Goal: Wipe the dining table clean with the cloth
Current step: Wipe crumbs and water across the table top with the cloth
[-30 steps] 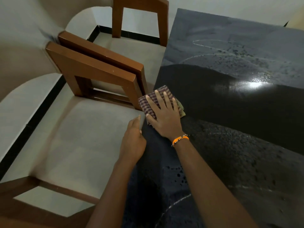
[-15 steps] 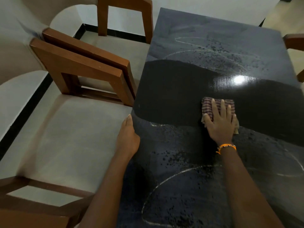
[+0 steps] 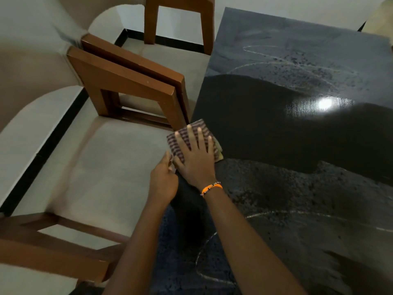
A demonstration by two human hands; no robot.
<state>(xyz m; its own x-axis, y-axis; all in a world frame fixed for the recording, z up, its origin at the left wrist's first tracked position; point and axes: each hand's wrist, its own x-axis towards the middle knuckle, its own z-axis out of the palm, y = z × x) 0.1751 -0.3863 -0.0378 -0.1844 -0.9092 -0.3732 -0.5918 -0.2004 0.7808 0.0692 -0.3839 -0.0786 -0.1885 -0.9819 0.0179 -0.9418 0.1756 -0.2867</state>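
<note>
Broadly, the dark dining table (image 3: pixel 297 135) fills the right of the view, its glossy top carrying a clean black band across the middle, with speckled droplets and pale dried arcs both beyond that band and nearer the person. Wooden chairs (image 3: pixel 131 86) stand just beside its left edge over a pale tiled floor (image 3: pixel 95 167). At that same edge the folded checked cloth (image 3: pixel 180 143) lies under the right hand (image 3: pixel 196 158), which presses down flat with fingers spread, an orange bracelet (image 3: pixel 211 188) on the wrist; part of the cloth appears to overhang the edge. The left hand (image 3: pixel 162 182) sits against the table's rim just beside it, loosely cupped, though whether it pinches anything cannot be told. The biggest risk, I judge, is that long strokes leave streaks, since the wet speckled areas could dry into more pale arcs if the cloth merely spreads moisture. Next, pushing past the edge could sweep crumbs or water onto the floor or the chair seat if the cupped hand misses them. Smaller still, the overhanging cloth could slip from under the palm, or knuckles could knock the nearest chair back.
</note>
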